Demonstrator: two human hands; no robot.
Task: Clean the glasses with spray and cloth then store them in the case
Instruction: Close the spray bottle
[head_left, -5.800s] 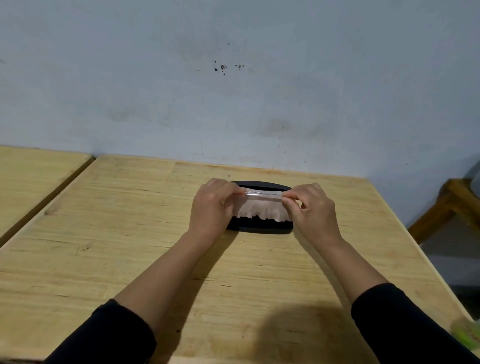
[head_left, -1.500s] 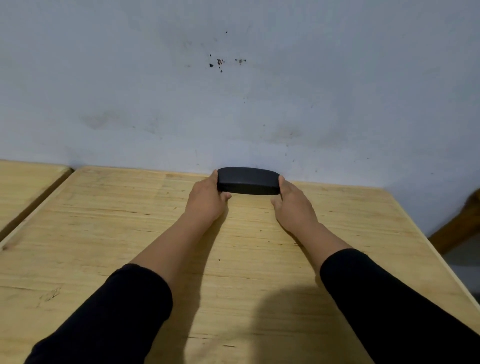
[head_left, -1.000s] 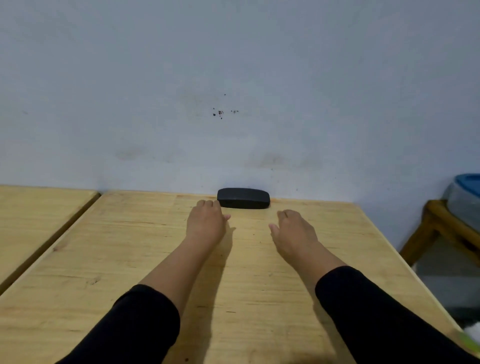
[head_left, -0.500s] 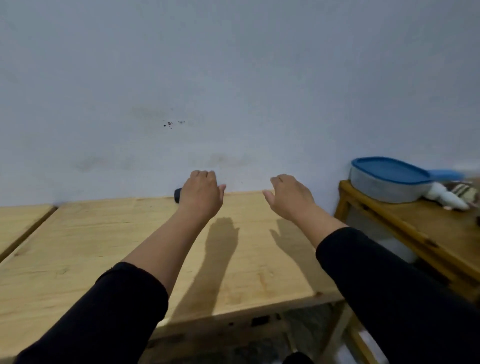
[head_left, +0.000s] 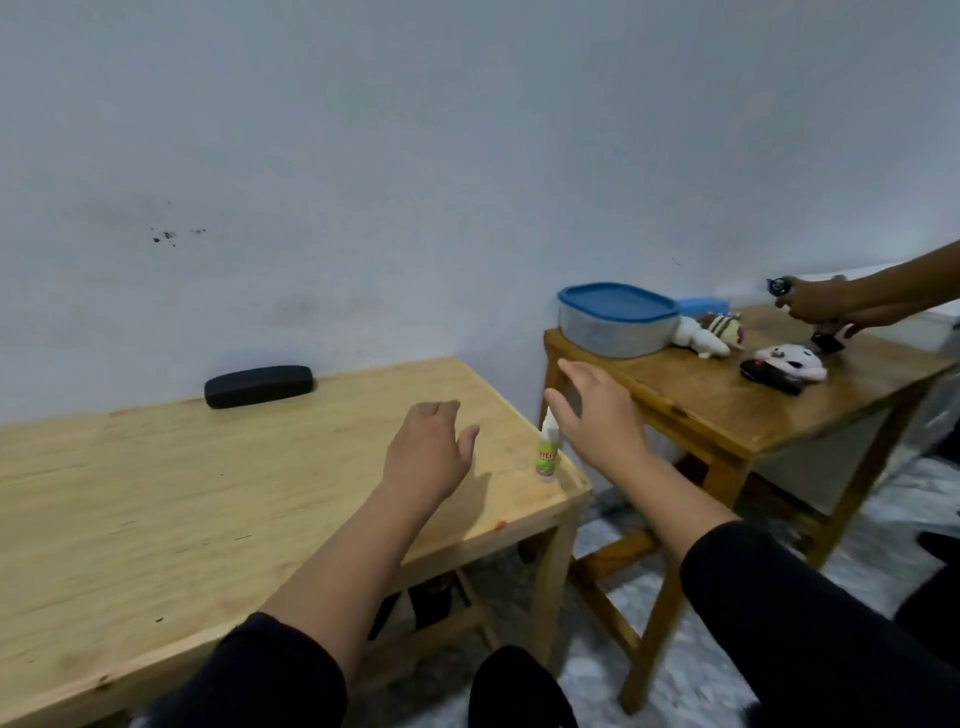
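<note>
The black glasses case (head_left: 258, 385) lies closed at the far edge of the light wooden table (head_left: 156, 499), against the wall. A small spray bottle (head_left: 547, 452) with a green label stands upright near the table's right front corner. My left hand (head_left: 428, 452) hovers over the table, empty, fingers loosely curled and apart. My right hand (head_left: 597, 410) is raised just right of the bottle, fingers spread, holding nothing. The glasses and the cloth are not visible.
A darker wooden table (head_left: 727, 395) stands to the right, with a blue-lidded container (head_left: 618, 319), plush toys (head_left: 711, 335) and a dark object. Another person's hands (head_left: 821, 306) reach in from the right edge over it. A gap of floor separates the tables.
The case was shut and pushed to the wall, then both hands let go and drew back. The view has swung right, bringing the spray bottle and side table into sight.
</note>
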